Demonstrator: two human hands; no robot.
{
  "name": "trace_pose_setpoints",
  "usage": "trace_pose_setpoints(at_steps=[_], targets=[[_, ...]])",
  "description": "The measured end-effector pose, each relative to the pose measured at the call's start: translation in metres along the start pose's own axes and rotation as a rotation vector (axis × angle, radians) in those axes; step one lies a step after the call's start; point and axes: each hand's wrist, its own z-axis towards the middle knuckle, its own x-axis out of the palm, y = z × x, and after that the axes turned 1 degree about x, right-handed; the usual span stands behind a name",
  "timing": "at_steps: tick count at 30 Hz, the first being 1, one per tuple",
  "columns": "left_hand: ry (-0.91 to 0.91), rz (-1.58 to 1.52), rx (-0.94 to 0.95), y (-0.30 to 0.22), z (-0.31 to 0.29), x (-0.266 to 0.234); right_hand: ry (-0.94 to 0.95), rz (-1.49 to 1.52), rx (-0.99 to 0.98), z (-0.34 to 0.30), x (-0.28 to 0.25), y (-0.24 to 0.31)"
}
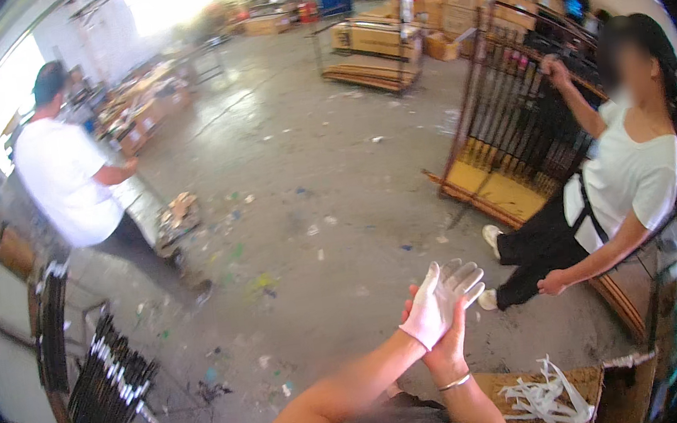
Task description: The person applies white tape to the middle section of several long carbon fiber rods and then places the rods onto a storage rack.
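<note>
Landmark: the tilted black metal rack (512, 121) with a yellow base, standing right of the middle of the room; everything below is placed from it.
Open floor: the grey concrete floor (302, 182) runs wide and bare to the left of the rack, speckled with paint and small scraps, and stretches back toward the far wall.
Far edge: behind the rack, a flat cart loaded with cardboard boxes (374, 44) closes off the back of the room.
Left edge: well left of the rack, a person in a white shirt (64, 180) stands facing a cluttered bench along the wall; nearer me on that side, a bundle of black rods (108, 384) leans out into the floor.
Right edge: a second person in a white top (623, 179) is against the rack, one hand on its top rail, the other low beside a wooden frame.
Near edge: in front of the rack, a cardboard box with white strips (547, 396) sits just by the wearer's right forearm.
Left hand (440, 300): raised in front of the rack, wearing a white glove (433, 309), fingers together and pointing up.
Right hand (446, 345): bare, a thin bracelet on the wrist, lying against the gloved hand from behind; whether it pinches the glove's cuff I cannot tell.
</note>
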Motion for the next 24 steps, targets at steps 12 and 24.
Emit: trace_pose_setpoints(at_steps=[12,24], targets=[[-0.131,0.997,1.028,-0.132,-0.086,0.029,0.223,-0.896,0.054,0.012,0.025,-0.152],[-0.829,2.271,1.218,-0.210,-0.179,0.011,0.561,-0.654,0.516,-0.027,0.059,-0.123]])
